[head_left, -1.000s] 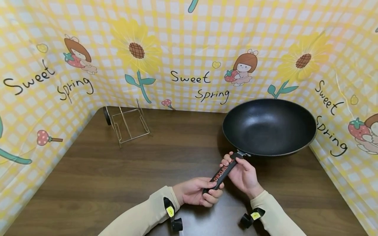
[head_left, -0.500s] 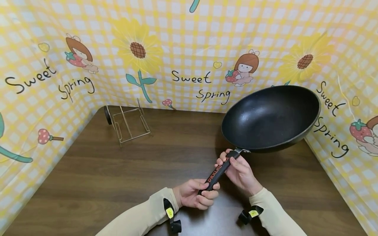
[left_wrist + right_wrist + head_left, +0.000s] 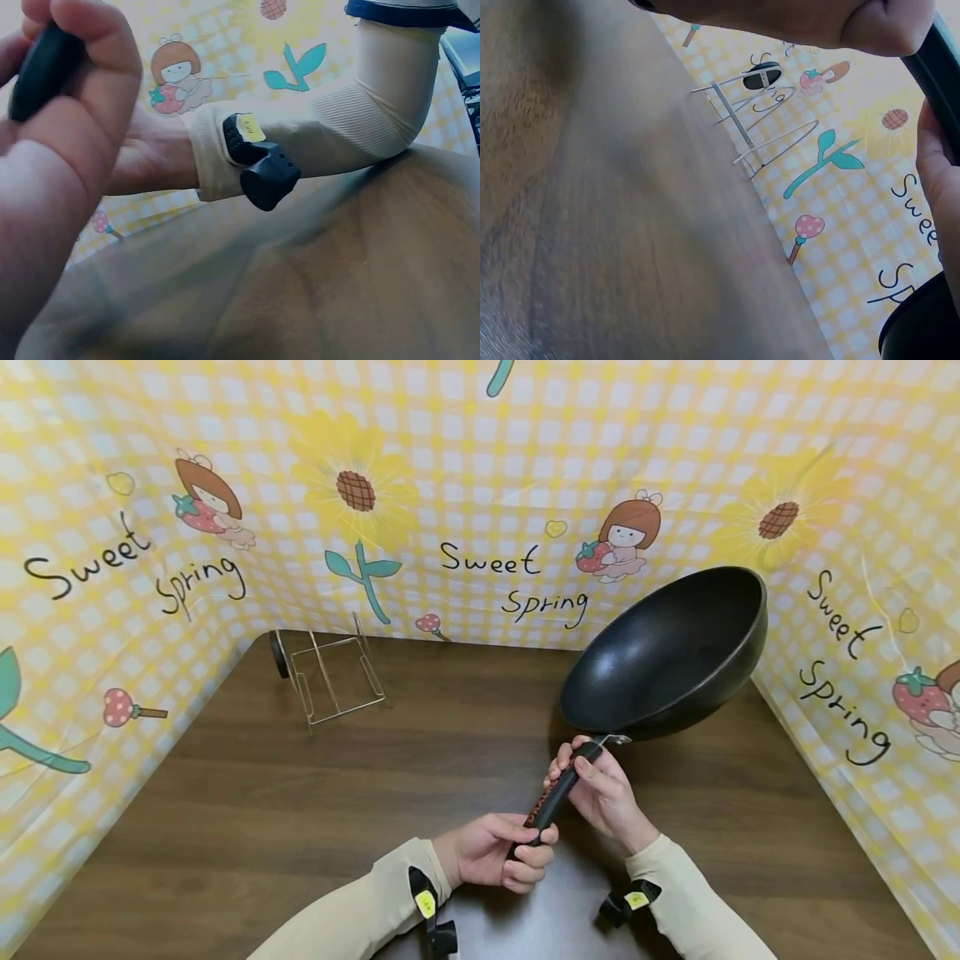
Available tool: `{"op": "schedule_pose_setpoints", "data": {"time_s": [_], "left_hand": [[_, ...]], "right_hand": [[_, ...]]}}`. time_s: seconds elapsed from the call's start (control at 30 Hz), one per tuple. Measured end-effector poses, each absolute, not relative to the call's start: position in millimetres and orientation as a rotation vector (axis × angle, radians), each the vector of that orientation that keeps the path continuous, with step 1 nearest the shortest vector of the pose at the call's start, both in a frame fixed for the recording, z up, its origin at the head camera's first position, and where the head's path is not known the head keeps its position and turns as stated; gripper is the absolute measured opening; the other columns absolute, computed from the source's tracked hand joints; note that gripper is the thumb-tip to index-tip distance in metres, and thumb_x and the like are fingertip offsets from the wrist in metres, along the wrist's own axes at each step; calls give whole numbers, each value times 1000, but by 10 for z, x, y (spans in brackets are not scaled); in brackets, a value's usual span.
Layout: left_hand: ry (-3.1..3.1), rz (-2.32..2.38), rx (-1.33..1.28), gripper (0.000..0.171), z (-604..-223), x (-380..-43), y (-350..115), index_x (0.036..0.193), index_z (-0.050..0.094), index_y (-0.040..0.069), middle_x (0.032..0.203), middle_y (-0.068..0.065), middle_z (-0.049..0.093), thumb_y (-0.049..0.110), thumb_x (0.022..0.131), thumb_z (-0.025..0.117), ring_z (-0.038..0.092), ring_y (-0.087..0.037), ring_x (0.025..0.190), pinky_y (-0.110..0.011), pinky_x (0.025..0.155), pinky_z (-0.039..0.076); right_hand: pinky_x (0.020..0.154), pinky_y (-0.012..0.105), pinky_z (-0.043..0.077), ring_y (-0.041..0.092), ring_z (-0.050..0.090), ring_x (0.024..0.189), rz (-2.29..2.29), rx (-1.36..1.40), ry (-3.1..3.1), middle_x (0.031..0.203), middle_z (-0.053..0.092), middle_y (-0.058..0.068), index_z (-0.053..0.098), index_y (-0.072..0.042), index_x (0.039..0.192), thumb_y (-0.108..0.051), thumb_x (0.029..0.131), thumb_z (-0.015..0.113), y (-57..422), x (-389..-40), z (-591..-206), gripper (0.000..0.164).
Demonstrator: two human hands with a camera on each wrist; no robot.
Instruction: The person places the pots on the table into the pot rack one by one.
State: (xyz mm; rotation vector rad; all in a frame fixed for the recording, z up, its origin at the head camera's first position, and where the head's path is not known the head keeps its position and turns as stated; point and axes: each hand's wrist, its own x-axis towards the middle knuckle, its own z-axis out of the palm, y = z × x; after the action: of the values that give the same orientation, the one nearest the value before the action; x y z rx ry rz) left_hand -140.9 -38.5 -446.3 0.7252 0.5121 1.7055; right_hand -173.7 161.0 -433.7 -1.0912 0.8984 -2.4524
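A black wok (image 3: 660,652) with a long black handle (image 3: 553,797) is held up at the right in the head view, its bowl tilted to the left. My left hand (image 3: 501,852) grips the end of the handle, thumb along the top. Higher up, close to the metal joint, my right hand (image 3: 600,789) holds the same handle with fingers curled round it. In the left wrist view the dark handle end (image 3: 46,71) pokes out from the curled left fingers. The right wrist view shows part of the handle (image 3: 939,82) and a dark edge of the wok (image 3: 922,326).
A wire rack (image 3: 333,681) with a black round part (image 3: 278,654) stands at the back left of the brown wooden table (image 3: 300,810). A yellow checked cloth (image 3: 480,485) with printed flowers and figures hangs round the back and sides.
The wok has tipped further, its right rim rising and its bowl turning to the left. Both hands have rolled the handle slightly while keeping hold of it. The rack stays put.
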Motion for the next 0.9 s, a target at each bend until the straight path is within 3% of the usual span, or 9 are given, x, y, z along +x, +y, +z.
{"op": "schedule_pose_setpoints", "data": {"time_s": [0.27,0.67,0.9], "left_hand": [[742,1778,670,6,-4450,-1415,-374,108,46,14,80,4,46,18,104,46,43,-10,68,-24,66,37],[911,1792,582,15,-4340,-1452,-433,116,48,10,92,0,55,10,102,52,53,-12,84,-29,78,47],[914,1739,507,21,-4218,-1509,-486,114,43,11,88,0,50,-2,102,33,50,-12,81,-28,76,44]], "right_hand": [[92,36,52,22,60,100,-2446,-1068,959,105,56,9,46,-7,122,3,106,31,1666,-1761,-4270,25],[86,36,54,22,63,95,-2438,-996,1056,101,58,8,44,-7,118,6,104,30,1662,-1775,-4257,24],[87,35,54,18,64,93,-2421,-948,1159,100,60,6,43,-7,115,4,104,37,1626,-1824,-4235,16]]}}
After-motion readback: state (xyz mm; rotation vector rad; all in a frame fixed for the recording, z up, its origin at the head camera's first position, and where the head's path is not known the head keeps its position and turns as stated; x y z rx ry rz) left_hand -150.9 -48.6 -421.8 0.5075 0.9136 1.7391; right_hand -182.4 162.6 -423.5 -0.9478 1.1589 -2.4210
